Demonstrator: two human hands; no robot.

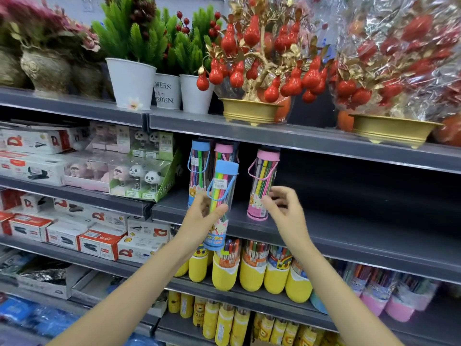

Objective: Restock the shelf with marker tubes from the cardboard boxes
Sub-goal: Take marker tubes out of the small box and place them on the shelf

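My left hand (199,217) grips a clear marker tube with a blue cap and blue base (220,196), held tilted in front of the dark grey shelf (349,231). A pink-capped marker tube (263,181) stands upright on that shelf. Just to its right my right hand (284,208) hovers with its fingers loosely curled near the tube's lower part, holding nothing. Two more tubes, one blue-capped (198,168) and one pink-capped (224,151), stand at the back left of the shelf. No cardboard box is in view.
The shelf right of the pink tube is bare. Above it stand potted plants (132,81) and gold bowls of red fruit ornaments (249,111). Below are yellow marker cups (252,273). Stapler boxes (99,243) and panda figures (139,176) fill the left bay.
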